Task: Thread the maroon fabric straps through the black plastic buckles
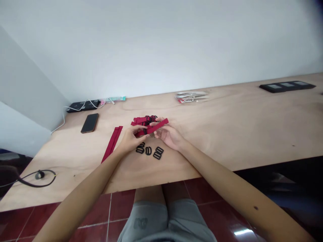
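Note:
Both of my hands hold one red strap [158, 126] just above the wooden table. My left hand [132, 137] pinches it near a black slider buckle [145, 131] threaded on it. The fingers of my right hand [170, 136] close on the strap toward its free end, which points up and right. Behind the hands lies a pile of red straps [140, 120] with black buckles, partly hidden by my fingers. In front of the hands rest several loose black buckles [158, 153]. Left of my left hand, more red straps [111, 144] lie flat, partly covered by my forearm.
A phone [90, 123] lies at the left, near black boxes [83, 106] with a white cable. Plastic packets [191, 96] sit by the wall. A long black device [287, 86] is at the far right. A black cable [37, 183] loops over the table's left front.

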`<state>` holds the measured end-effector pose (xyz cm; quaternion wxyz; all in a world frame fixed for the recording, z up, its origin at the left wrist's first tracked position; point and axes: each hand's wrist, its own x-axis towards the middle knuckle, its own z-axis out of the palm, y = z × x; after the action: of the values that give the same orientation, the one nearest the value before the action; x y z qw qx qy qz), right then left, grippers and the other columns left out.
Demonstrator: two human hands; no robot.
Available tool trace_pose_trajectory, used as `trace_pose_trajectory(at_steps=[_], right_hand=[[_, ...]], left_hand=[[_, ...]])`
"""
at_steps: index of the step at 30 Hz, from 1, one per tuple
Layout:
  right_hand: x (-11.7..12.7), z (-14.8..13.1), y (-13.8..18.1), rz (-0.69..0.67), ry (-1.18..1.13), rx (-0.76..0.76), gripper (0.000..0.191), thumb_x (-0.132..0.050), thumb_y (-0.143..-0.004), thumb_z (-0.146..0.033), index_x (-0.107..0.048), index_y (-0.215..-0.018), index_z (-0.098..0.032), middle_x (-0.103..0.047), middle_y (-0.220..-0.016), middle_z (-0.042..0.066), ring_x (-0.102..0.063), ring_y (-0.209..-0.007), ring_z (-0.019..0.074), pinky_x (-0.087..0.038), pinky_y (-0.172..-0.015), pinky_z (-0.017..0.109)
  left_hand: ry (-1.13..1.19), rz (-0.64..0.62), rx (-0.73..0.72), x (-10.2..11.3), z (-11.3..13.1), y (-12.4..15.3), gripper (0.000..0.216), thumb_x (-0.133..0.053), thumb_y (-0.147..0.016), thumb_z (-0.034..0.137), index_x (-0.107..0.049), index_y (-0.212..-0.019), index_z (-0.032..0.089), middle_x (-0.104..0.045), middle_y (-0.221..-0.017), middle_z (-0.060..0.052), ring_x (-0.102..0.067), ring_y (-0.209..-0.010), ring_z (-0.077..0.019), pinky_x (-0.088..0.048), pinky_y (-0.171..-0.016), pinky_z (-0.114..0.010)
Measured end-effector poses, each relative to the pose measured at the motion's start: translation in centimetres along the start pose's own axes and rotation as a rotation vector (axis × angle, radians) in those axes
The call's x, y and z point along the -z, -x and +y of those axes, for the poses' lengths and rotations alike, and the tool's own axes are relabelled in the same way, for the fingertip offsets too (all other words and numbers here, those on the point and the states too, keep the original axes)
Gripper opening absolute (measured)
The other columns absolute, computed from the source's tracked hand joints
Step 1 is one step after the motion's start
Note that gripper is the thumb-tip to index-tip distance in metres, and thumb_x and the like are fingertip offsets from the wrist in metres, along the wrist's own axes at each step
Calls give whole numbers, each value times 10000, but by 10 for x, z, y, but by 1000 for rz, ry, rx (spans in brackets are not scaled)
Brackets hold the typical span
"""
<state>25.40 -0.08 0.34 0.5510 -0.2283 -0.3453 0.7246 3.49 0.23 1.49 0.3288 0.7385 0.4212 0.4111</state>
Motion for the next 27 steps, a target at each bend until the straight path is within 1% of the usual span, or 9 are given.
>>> trace_pose_trajectory(at_steps=[4, 7, 10, 12, 14, 18, 20, 23, 27], right_hand=[[3, 8, -1, -83, 133, 32, 153, -815, -837, -233, -743, -970, -212, -778, -983, 42, -653, -725, 156, -522, -635, 290], [4, 10, -2, -37, 132, 19, 204, -882, -805, -306, -756, -939, -219, -727, -905, 14, -593, -676, 133, -492, -599, 281], [4, 10, -3, 52, 125, 3, 293, -928, -759, -367, -756, -961, -241, -692, -850, -9, -545, -652, 127, -448, -568, 275], [4, 10, -3, 64, 151, 7, 318, -933, -745, -388, -753, -961, -240, -694, -865, -3, -542, -667, 131, -430, -569, 279], [4, 9, -3, 61, 179, 16, 315, -926, -742, -386, -750, -956, -236, -702, -901, 7, -547, -689, 135, -413, -569, 278], [4, 7, -4, 98, 214, 58, 267, -900, -732, -331, -742, -925, -235, -680, -890, -5, -547, -711, 135, -375, -557, 265], [4, 7, -5, 126, 215, 76, 256, -891, -719, -310, -734, -904, -230, -675, -894, -9, -552, -718, 133, -367, -556, 260], [4, 6, -5, 146, 207, 89, 267, -897, -700, -302, -731, -893, -220, -675, -900, -11, -564, -729, 128, -379, -572, 251], [4, 7, -4, 155, 246, 91, 286, -910, -703, -323, -733, -903, -222, -684, -884, -13, -571, -723, 133, -383, -580, 253]], left_hand=[[2, -35, -33, -1, -1, 0, 334, -839, -851, 339, -804, -1145, 184, -839, -1088, -89, -794, -936, -250, -663, -832, -359], [9, -38, -45, -2, -3, 0, 327, -845, -853, 342, -802, -1135, 182, -841, -1044, -88, -795, -876, -242, -666, -768, -349], [33, -49, -43, -2, -3, 0, 309, -844, -866, 342, -798, -1123, 177, -838, -1070, -101, -803, -910, -257, -678, -809, -377], [39, -59, -49, -2, -3, 0, 283, -841, -872, 336, -799, -1096, 169, -836, -1086, -112, -805, -937, -271, -683, -844, -404], [51, -60, -58, -1, -5, -1, 282, -843, -866, 311, -799, -1103, 166, -836, -1094, -119, -805, -959, -281, -686, -859, -422], [107, -20, -61, -2, -12, -2, 435, -857, -811, 254, -775, -1231, 175, -815, -1215, -129, -790, -1088, -295, -664, -962, -449], [108, 5, -53, -2, -14, -2, 436, -863, -788, 243, -779, -1211, 179, -808, -1238, -126, -780, -1122, -290, -648, -1002, -444], [92, 37, -33, -1, -16, -2, 377, -863, -781, 240, -792, -1147, 182, -818, -1195, -116, -783, -1106, -285, -655, -967, -422], [45, 60, -39, 1, -14, -2, 375, -868, -789, 257, -803, -1152, 190, -823, -1183, -107, -783, -1092, -296, -655, -942, -434]])
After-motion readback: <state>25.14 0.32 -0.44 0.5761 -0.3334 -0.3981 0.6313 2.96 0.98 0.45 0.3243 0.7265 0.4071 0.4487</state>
